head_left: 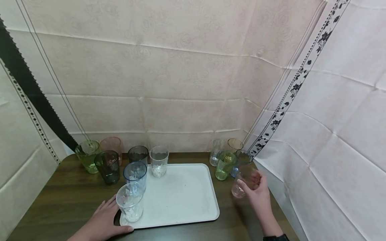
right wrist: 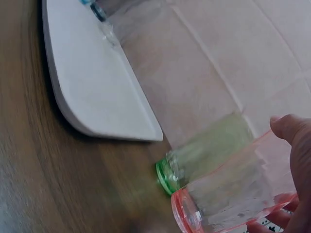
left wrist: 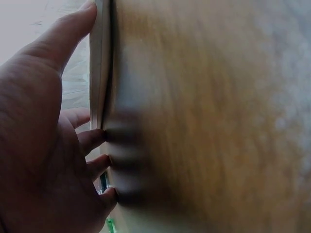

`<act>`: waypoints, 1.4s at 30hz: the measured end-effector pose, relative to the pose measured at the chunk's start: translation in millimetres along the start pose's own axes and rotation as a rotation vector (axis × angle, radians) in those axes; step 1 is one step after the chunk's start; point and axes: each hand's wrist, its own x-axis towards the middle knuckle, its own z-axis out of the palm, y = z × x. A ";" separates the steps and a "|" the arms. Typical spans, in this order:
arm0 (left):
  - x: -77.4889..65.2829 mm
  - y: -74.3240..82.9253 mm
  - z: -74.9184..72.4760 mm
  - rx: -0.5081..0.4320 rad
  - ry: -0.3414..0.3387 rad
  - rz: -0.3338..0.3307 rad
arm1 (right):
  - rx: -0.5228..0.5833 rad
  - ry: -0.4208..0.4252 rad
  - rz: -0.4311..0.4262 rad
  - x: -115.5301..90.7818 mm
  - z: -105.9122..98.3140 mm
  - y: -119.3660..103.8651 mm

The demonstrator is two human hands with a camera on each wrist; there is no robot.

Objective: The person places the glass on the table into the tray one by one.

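My right hand (head_left: 260, 192) grips a clear pink glass (right wrist: 228, 204) by its upper side, thumb on one side and fingers round the other. The same glass stands out at the front of the right-hand group in the head view. A green glass (head_left: 224, 166) is right behind it. At the near left corner of a white tray (head_left: 184, 194), my left hand (head_left: 104, 219) lies spread, its thumb along the front edge and its fingertips beside the left edge. A clear glass (head_left: 132, 214) stands on that corner, close to the left hand.
Blue (head_left: 135, 172) and clear (head_left: 158, 162) glasses are on the tray's left side, near a dark glass (head_left: 138, 153). Green (head_left: 87, 157), pink (head_left: 111, 145) and dark grey (head_left: 108, 169) glasses stand left. Several more stand right, including a blue one (head_left: 243, 159). Cloth (head_left: 181, 83) hangs behind the table.
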 end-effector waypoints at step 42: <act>-0.5 -0.5 0.6 0.009 -0.009 -0.015 | 0.122 -0.307 -0.168 -43.1 74.9 -84.9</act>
